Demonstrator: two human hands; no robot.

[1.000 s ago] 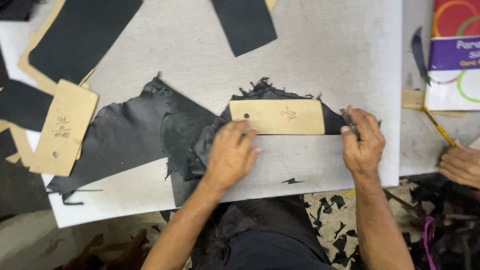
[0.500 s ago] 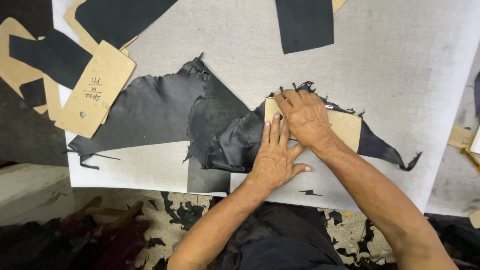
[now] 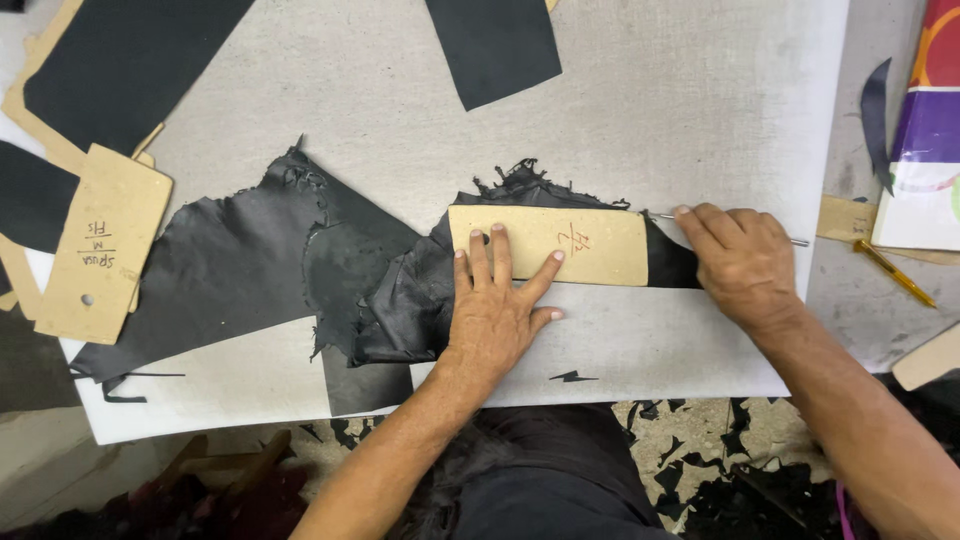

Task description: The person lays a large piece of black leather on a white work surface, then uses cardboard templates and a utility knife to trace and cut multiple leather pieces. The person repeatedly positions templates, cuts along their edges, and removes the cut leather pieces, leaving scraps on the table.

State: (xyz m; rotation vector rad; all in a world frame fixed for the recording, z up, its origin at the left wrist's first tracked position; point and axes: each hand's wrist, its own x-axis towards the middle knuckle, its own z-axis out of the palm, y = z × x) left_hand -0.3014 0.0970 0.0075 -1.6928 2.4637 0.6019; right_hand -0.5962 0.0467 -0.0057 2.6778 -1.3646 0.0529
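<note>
Cardboard templates point(image 3: 548, 243) — two; hands — two

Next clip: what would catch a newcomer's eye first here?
The tan cardboard template at centre, pinned by the left hand onto crumpled black leather. At its right end, the right hand holds a thin metal tool. Black offcuts litter the floor below the grey cutting board.

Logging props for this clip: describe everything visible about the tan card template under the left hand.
The tan card template is a flat, rounded-corner rectangle that looks like stiff cardboard, with handwritten marks near its middle. It lies lengthwise across crumpled black leather on the grey cutting board. The left hand presses its lower edge with spread fingers. The right hand sits at its right end, holding a thin metal tool beside the upper corner.
</note>
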